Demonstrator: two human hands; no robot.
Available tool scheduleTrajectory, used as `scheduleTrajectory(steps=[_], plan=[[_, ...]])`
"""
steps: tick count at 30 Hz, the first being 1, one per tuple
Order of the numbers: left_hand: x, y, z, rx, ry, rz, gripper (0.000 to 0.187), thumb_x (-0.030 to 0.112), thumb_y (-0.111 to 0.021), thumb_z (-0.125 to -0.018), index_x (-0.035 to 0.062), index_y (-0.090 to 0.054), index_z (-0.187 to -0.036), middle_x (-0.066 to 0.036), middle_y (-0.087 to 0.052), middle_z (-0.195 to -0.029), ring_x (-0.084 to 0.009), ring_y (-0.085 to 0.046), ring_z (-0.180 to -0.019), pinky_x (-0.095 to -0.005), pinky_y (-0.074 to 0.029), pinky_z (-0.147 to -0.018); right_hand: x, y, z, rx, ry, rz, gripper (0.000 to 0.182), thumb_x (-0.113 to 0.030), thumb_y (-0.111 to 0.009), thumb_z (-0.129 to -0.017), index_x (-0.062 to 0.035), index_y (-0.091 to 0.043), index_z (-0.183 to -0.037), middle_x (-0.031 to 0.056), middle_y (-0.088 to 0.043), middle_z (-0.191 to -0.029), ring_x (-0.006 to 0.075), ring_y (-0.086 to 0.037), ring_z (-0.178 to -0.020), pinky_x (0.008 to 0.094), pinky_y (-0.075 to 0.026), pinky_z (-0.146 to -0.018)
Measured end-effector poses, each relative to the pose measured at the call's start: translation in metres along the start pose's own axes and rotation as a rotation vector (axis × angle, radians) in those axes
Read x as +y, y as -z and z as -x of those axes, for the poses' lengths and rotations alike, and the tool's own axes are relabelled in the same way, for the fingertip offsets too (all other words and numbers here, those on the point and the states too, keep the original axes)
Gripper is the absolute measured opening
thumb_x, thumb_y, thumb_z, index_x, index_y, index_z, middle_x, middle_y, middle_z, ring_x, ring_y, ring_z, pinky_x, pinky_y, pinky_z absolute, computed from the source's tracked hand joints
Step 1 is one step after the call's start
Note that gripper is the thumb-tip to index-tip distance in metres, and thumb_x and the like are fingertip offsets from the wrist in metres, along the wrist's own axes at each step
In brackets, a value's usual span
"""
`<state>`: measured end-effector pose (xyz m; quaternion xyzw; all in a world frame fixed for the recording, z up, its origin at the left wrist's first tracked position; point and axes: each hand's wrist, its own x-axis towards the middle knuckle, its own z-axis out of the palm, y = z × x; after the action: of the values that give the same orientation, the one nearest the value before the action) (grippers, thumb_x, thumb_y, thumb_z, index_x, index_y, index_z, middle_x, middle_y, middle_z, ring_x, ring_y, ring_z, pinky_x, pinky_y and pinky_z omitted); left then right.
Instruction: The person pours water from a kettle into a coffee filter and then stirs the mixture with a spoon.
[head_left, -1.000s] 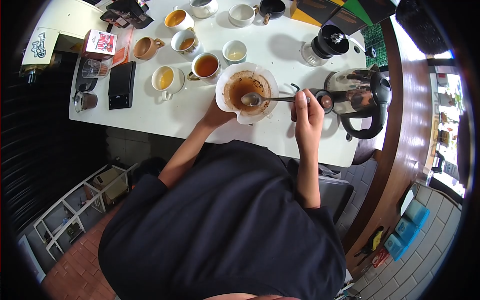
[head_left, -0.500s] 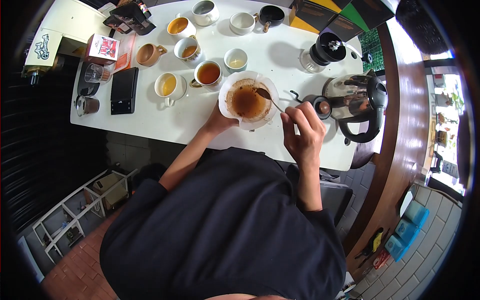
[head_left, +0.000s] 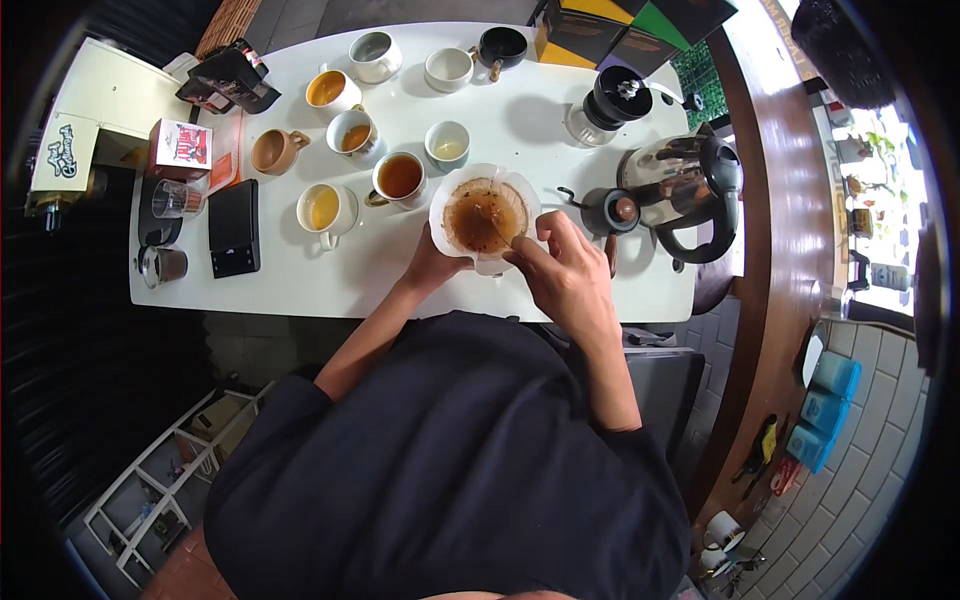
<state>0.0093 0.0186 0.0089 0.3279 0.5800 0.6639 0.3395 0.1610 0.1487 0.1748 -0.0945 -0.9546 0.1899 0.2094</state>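
Observation:
A white paper coffee filter, flared at the rim, holds brown liquid with coffee grounds. It sits in a coffee dripper that the paper mostly hides. My left hand is closed around the dripper's lower left side, its fingers partly hidden under the rim. My right hand pinches a thin spoon at the filter's right front edge. The spoon's bowl is down in the brown liquid and out of sight. Just behind the filter stand a cup of dark tea-coloured liquid and a pale cup.
Several more cups stand further back, among them a mug with yellow liquid. To the right are a gooseneck kettle, an electric kettle and a coffee grinder. A black scale lies at left on the white table.
My right hand has moved left and closer to the filter, and the spoon's bowl has gone from above the liquid down into it. My left hand keeps its hold.

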Motion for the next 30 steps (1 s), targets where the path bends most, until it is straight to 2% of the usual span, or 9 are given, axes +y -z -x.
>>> scheduleTrajectory(steps=[4,9,14,16,18,19,21,25,30], plan=[[0.001,-0.001,0.0,0.013,-0.017,0.018,0.073,-0.001,-0.084,-0.063,0.0038,-0.054,-0.129,-0.007,-0.064,-0.122,-0.019,-0.061,-0.114,-0.0356,-0.05,-0.098,-0.004,-0.007,0.005,0.002,-0.078,-0.107,0.015,-0.014,-0.075,-0.082,-0.0092,-0.068,-0.094,0.0062,-0.053,-0.093,0.0218,-0.061,-0.079,0.0364,-0.05,-0.061],[0.007,-0.001,0.003,0.009,-0.021,-0.046,0.076,0.0,-0.085,-0.061,0.0028,-0.052,-0.13,-0.008,-0.063,-0.124,-0.0198,-0.061,-0.115,-0.036,-0.05,-0.099,-0.011,-0.012,0.008,-0.003,-0.183,-0.216,0.01,-0.011,-0.073,-0.085,-0.0066,-0.068,-0.092,0.0074,-0.052,-0.09,0.0227,-0.059,-0.074,0.0357,-0.049,-0.061],[-0.002,0.001,0.003,0.03,-0.067,-0.027,0.082,0.005,-0.088,-0.061,0.003,-0.049,-0.133,-0.009,-0.06,-0.127,-0.022,-0.059,-0.119,-0.0376,-0.048,-0.102,-0.013,-0.018,0.005,0.165,-0.287,-0.385,0.006,-0.004,-0.066,-0.089,0.0019,-0.063,-0.089,0.009,-0.051,-0.087,0.0196,-0.054,-0.068,0.0331,-0.045,-0.059],[-0.008,0.005,0.001,-0.02,-0.075,-0.116,0.084,0.006,-0.089,-0.061,0.003,-0.047,-0.134,-0.01,-0.058,-0.128,-0.0249,-0.057,-0.121,-0.0392,-0.046,-0.104,-0.01,-0.021,0.005,0.219,-0.311,-0.34,0.013,-0.004,-0.062,-0.093,0.0058,-0.057,-0.085,0.0092,-0.049,-0.085,0.0162,-0.048,-0.066,0.0288,-0.043,-0.058],[-0.005,0.002,0.0,-0.005,-0.042,0.01,0.086,0.007,-0.09,-0.06,0.0028,-0.047,-0.134,-0.012,-0.058,-0.127,-0.0274,-0.057,-0.121,-0.0404,-0.045,-0.104,-0.008,-0.032,0.004,0.312,-0.431,-0.501,0.02,-0.009,-0.056,-0.099,0.0034,-0.054,-0.083,0.0034,-0.047,-0.084,0.0084,-0.044,-0.067,0.0243,-0.033,-0.054],[0.0,0.001,-0.001,0.001,-0.069,-0.066,0.086,0.008,-0.09,-0.059,0.0026,-0.048,-0.134,-0.012,-0.058,-0.127,-0.0279,-0.057,-0.12,-0.0404,-0.045,-0.104,-0.005,-0.036,0.004,0.318,-0.431,-0.495,0.02,-0.009,-0.056,-0.099,0.0034,-0.054,-0.083,0.0034,-0.047,-0.084,0.0084,-0.044,-0.067,0.0243,-0.033,-0.054],[-0.001,0.002,-0.001,0.001,-0.095,-0.137,0.086,0.008,-0.091,-0.058,0.0025,-0.048,-0.133,-0.012,-0.058,-0.127,-0.0285,-0.057,-0.119,-0.0403,-0.045,-0.103,0.0,-0.042,0.007,0.36,-0.541,-0.714,0.023,-0.011,-0.051,-0.103,0.003,-0.052,-0.084,0.0004,-0.044,-0.083,0.005,-0.042,-0.064,0.0223,-0.033,-0.052],[-0.006,0.002,-0.002,0.002,-0.096,-0.173,0.085,0.009,-0.091,-0.057,0.002,-0.05,-0.131,-0.013,-0.06,-0.125,-0.0283,-0.058,-0.116,-0.0393,-0.046,-0.101,0.005,-0.043,0.011,0.331,-0.578,-0.7,0.024,-0.011,-0.049,-0.104,0.0024,-0.051,-0.084,-0.0007,-0.042,-0.083,0.0052,-0.04,-0.06,0.0218,-0.033,-0.05],[0.003,0.0,-0.005,0.003,-0.137,-0.179,0.083,0.01,-0.091,-0.057,0.0018,-0.052,-0.13,-0.012,-0.062,-0.122,-0.0283,-0.059,-0.114,-0.0389,-0.046,-0.1,0.001,-0.044,0.011,0.392,-0.699,-0.936,0.028,-0.019,-0.049,-0.105,-0.0026,-0.052,-0.083,-0.0014,-0.041,-0.074,0.0051,-0.041,-0.059,0.0218,-0.034,-0.049]])
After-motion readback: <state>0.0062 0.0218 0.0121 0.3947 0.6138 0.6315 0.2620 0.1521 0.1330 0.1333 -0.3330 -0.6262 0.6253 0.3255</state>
